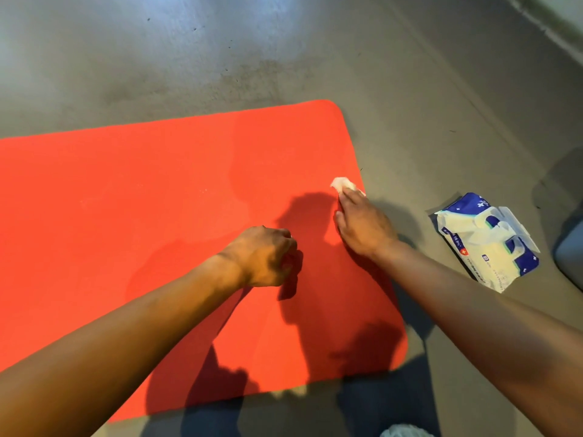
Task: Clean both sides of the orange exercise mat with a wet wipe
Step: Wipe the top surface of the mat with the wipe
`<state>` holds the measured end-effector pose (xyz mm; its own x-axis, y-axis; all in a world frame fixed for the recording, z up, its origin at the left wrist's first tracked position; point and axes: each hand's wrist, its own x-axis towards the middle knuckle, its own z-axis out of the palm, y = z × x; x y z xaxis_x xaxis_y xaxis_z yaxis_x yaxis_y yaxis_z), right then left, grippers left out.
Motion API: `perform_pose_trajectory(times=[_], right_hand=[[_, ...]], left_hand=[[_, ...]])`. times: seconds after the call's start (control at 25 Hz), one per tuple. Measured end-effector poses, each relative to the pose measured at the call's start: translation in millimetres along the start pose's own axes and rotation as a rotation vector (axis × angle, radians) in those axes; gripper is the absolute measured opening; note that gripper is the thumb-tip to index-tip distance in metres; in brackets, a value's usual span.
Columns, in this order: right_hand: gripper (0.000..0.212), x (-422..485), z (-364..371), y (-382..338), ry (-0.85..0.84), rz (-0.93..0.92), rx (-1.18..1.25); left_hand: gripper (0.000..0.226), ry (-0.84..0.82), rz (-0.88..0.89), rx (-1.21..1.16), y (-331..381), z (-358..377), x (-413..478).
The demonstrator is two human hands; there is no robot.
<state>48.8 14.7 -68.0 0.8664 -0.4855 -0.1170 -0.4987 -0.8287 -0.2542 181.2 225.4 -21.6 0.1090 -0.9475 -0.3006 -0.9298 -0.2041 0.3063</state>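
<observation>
I see the orange exercise mat lying flat on a grey concrete floor. Its rounded right-hand end is in full view and its left part runs out of the picture.

My right hand lies on the mat close to its right edge, about midway along that short end. The fingers are stretched out nearly straight, pointing away from me. They press a crumpled white wet wipe flat against the mat's surface. They are not wrapped round it, and most of the wipe sticks out past the fingertips, just inside the mat's edge.

My left hand is over the mat too, further in from the right edge and nearer to me than the right hand. Its fingers are curled into a loose fist, knuckles up. I can see nothing held in it, and I cannot tell whether it touches the mat or hangs just above it. Both forearms reach in over the mat's near edge and throw dark shadows across it.

Off the mat, near its right edge, a blue and white pack of wipes lies on the floor, apart from the mat. Its clear plastic lid appears flipped open.
</observation>
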Motion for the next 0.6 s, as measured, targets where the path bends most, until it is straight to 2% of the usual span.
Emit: perform_pose_trajectory(times=[0.12, 0.2, 0.28, 0.36, 0.52, 0.6], right_hand=[[0.054, -33, 19, -26, 0.022, -0.195, 0.009], [0.052, -58, 29, -39, -0.020, -0.367, 0.012], [0.051, -49, 26, -33, -0.055, -0.466, -0.012], [0.054, -14, 18, -20, -0.040, -0.393, -0.012], [0.057, 48, 2, -4, -0.021, -0.009, 0.019], [0.057, 42, 9, -18, 0.005, -0.008, 0.021]], left_hand=[[0.018, 0.007, 0.006, -0.019, -2, -4, 1], [0.025, 0.015, 0.006, -0.022, -4, -7, 3], [0.028, 0.017, -0.016, -0.046, -5, -9, 5], [0.032, 0.030, -0.028, -0.078, -7, -9, 7], [0.024, 0.029, -0.086, -0.154, -16, -6, 12], [0.009, 0.049, -0.082, -0.193, -22, -6, 14]])
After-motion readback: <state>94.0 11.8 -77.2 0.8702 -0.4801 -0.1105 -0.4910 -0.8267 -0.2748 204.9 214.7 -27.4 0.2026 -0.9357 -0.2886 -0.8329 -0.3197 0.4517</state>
